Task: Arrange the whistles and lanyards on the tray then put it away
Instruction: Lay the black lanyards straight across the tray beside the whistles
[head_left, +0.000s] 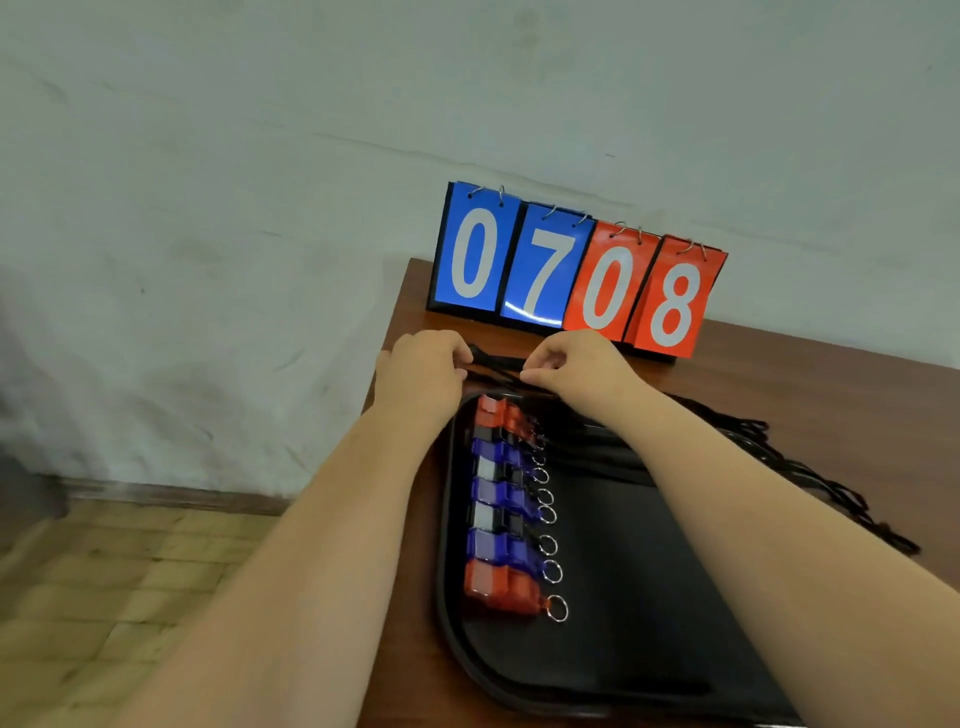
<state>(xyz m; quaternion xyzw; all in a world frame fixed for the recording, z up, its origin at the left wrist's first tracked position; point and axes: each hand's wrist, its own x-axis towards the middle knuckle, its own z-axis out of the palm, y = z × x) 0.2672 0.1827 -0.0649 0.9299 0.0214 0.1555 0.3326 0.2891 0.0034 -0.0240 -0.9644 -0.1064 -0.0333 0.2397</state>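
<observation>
To your far left, the tiled floor meets a pale wall. Your left hand reaches over the far left corner of the desk, its fingers curled in and pinching one end of a black lanyard. The cord runs across to your right hand, which pinches it between curled fingers and thumb, so both hands hold it just beyond the far rim of the tray.

Below your left wrist, the whistles lie in one neat column along the left side of the black tray, side by side and touching. There is a red one at each end, with blue and black ones between, and their metal key rings all point right.

Behind your hands, a flip scoreboard stands at the back of the desk against the wall, showing 07 in blue and 08 in red.

To the right of your right forearm, the loose lanyards lie in a black tangle, partly over the tray's far right corner and trailing out onto the brown desk.
</observation>
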